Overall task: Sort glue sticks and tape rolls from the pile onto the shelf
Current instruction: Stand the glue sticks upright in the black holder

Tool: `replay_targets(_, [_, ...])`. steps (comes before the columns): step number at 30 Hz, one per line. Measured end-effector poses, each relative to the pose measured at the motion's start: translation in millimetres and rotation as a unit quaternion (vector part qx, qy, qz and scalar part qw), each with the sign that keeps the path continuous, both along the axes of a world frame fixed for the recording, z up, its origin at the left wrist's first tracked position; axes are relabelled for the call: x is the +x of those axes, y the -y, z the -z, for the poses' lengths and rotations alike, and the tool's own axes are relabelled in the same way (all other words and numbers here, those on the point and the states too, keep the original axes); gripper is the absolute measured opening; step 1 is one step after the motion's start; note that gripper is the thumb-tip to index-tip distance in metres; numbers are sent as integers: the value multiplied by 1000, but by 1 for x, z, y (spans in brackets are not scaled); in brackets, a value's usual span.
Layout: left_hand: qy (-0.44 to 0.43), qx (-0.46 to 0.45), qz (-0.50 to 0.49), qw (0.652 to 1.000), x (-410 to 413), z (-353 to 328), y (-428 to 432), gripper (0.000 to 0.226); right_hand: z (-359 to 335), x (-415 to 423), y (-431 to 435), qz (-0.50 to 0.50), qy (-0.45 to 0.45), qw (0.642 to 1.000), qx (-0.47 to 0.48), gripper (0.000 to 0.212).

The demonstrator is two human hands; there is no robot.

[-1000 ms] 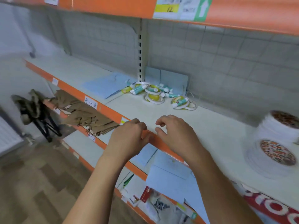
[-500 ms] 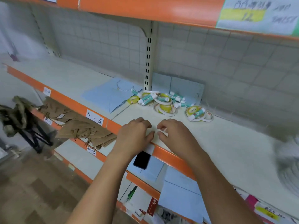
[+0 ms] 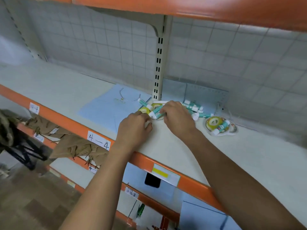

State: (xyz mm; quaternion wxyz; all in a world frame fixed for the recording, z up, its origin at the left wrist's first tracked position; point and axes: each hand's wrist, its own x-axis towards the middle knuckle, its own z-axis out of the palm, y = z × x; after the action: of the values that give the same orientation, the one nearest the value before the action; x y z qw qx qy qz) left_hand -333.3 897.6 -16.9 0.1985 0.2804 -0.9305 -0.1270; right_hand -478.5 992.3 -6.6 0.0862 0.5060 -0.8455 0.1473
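Head view: 2 hands at the pile (image 3: pixel 193 107) on the shelf (image 3: pixel 216 163).
Right hand (image 3: pixel 178 121) pinches a teal glue stick (image 3: pixel 155 113) at the pile's front edge; left hand (image 3: pixel 133 126) curls beside a yellow tape roll (image 3: pixel 144 110), and whether it grips anything I cannot tell.

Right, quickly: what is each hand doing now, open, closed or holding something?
Left hand: fingers curled at the yellow tape roll; grip cannot be told.
Right hand: holding a glue stick.
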Motion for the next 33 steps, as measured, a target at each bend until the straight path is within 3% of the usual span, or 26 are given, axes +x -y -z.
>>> replay_targets(6, [6,0,83,996,-24,-6,51,30,10,-7,30,37,-38,998,43,46])
replay_targets(15, [1,25,201,979,-63,3,77,29,-1,-2,28,89,-35,994,57,34])
replay_targets(22, [7,-8,228,974,-85,13,74,33,-13,10,3,183,29,983,-16,32])
replay_targets(26, [-3,1,217,976,-90,13,71,30,-11,26,-3,184,65,979,-51,36])
replay_targets(33, [-66,13,274,959,-76,-4,33,30,-14,48,-46,258,49,962,-70,33])
